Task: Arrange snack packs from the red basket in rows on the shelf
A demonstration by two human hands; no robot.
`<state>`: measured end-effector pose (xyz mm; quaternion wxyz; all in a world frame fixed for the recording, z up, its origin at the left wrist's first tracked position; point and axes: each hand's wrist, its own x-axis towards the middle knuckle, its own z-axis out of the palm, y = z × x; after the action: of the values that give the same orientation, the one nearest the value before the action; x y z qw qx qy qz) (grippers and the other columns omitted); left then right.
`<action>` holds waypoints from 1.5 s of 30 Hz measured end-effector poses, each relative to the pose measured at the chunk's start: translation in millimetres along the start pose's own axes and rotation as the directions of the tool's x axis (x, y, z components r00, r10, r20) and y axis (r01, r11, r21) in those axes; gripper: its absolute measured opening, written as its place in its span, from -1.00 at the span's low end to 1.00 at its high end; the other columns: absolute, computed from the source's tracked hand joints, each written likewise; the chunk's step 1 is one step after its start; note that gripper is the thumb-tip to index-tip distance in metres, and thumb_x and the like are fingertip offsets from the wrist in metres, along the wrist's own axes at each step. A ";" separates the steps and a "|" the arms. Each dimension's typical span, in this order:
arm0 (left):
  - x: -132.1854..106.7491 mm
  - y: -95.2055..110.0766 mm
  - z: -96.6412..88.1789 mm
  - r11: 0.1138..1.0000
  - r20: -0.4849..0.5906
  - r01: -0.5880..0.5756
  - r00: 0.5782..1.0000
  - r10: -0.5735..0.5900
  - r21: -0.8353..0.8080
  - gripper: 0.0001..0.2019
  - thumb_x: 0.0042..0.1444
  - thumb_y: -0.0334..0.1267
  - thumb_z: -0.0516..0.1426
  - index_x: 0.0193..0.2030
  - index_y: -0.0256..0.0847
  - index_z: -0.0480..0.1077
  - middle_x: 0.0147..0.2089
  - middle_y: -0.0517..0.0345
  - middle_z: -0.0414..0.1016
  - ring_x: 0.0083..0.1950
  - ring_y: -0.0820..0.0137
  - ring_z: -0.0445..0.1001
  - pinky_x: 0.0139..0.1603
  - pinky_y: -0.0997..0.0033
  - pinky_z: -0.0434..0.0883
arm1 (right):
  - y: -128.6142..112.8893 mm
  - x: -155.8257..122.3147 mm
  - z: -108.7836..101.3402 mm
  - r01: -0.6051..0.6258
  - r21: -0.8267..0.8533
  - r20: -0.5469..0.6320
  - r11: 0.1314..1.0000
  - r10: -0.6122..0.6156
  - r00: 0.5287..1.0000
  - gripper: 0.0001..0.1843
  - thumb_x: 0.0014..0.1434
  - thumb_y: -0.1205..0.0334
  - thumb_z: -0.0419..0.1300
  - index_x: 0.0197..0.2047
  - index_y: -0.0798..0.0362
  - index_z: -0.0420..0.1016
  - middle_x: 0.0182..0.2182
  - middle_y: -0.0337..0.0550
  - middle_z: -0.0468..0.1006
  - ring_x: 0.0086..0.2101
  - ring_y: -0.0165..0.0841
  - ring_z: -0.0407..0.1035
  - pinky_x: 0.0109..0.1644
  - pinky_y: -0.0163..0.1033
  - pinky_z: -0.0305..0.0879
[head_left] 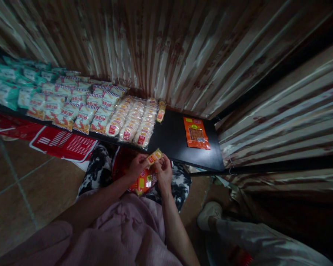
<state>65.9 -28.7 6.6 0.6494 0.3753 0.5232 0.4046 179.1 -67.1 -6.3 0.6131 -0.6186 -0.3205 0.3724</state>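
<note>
Between my two hands is a small yellow snack packet [154, 157] with a red and orange label. My left hand [137, 165] pinches its left end, and my right hand [164, 170] grips its right end. Below them, in my lap, lie orange snack packages [144, 181], partly hidden by my hands and arms. Just beyond, on the black shelf [169, 140], rows of round white crackers in clear wrap [144, 125] lie side by side. A similar yellow packet [161, 111] rests at the right end of those rows.
An orange snack bag [197, 133] lies on the shelf's right part. White-and-red snack bags [83, 116] and teal bags [7, 94] fill its left. Red printed sheeting [63, 144] hangs below. Striped curtains [166, 48] stand behind and right. Another person's shoe [210, 215] is at lower right.
</note>
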 end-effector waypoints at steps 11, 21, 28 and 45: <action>-1.2 3.4 8.0 0.998 -0.012 -0.031 0.999 0.030 -0.050 -0.78 -0.16 -0.23 0.24 -0.37 -0.27 0.36 -0.39 0.12 0.49 -0.34 0.39 0.47 -0.26 0.41 0.39 | 1.9 -1.6 3.9 -0.072 0.037 0.097 0.997 0.068 0.993 -0.54 0.03 0.03 0.19 -0.05 0.12 0.35 -0.21 0.00 0.57 -0.25 -0.31 0.47 -0.13 -0.15 0.41; 17.6 -0.1 21.4 0.995 -0.007 -0.078 0.997 0.078 -0.066 -0.73 -0.16 -0.18 0.27 -0.34 -0.24 0.35 -0.36 0.11 0.51 -0.33 0.37 0.48 -0.31 0.42 0.40 | -11.3 18.4 1.6 -0.039 -0.024 0.120 0.999 0.041 0.992 -0.61 0.00 0.03 0.20 -0.13 0.07 0.40 -0.32 -0.10 0.59 -0.38 -0.32 0.48 -0.28 -0.19 0.44; 29.2 12.7 26.5 0.994 -0.036 -0.095 0.995 0.097 0.045 -0.84 -0.11 -0.34 0.19 -0.32 -0.26 0.41 -0.28 0.08 0.51 -0.31 0.40 0.47 -0.31 0.46 0.38 | -24.1 41.2 0.8 0.051 -0.221 0.090 0.974 -0.032 0.995 -0.62 0.02 0.04 0.18 -0.14 0.11 0.44 -0.32 -0.13 0.55 -0.41 -0.37 0.43 -0.29 -0.26 0.39; 69.2 27.1 46.3 0.990 0.009 -0.076 0.997 0.076 0.114 -0.76 0.01 -0.46 0.10 -0.13 -0.31 0.37 -0.11 -0.03 0.50 -0.25 0.41 0.51 -0.37 0.52 0.43 | -27.5 92.3 6.0 0.165 -0.468 0.101 0.868 -0.133 0.986 -0.61 0.02 0.07 0.10 -0.15 0.11 0.49 -0.32 -0.10 0.55 -0.35 -0.31 0.42 -0.22 -0.25 0.30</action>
<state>116.5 42.5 13.2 0.6120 0.4326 0.5294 0.3976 223.4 15.9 15.0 0.4590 -0.7107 -0.4685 0.2543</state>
